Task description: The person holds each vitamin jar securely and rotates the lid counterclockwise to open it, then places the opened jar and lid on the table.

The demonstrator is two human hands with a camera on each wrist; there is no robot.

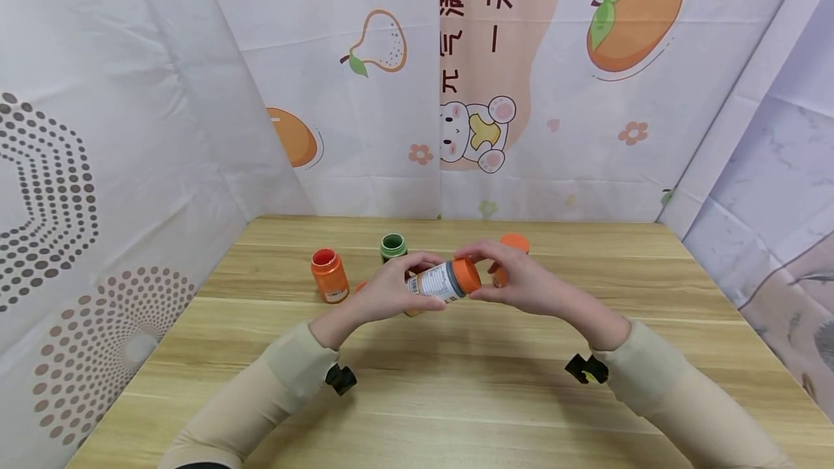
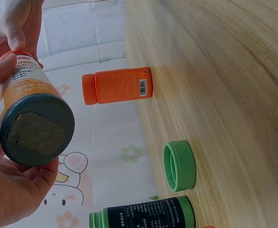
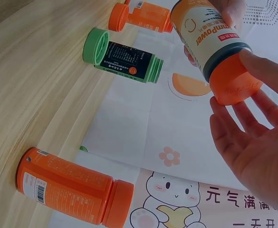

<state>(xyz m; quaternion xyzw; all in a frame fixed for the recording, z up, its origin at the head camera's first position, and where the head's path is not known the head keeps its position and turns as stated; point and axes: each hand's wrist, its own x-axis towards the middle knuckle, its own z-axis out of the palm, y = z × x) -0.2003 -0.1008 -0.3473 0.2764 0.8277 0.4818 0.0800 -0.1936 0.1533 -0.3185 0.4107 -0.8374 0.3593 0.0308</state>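
Sleeves lie nearest the head camera; above the tabletop, the left hand grips the tilted bottle, its long axis pointing towards the right hand. Left wrist: base faces camera. Right wrist: right fingers pinch the cap.

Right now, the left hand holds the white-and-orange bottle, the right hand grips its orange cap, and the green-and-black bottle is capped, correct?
Not quite: the green-and-black bottle is uncapped; the left wrist view shows its green cap on the table beside it. The left hand does hold the white-and-orange bottle, and the right hand grips its orange cap.
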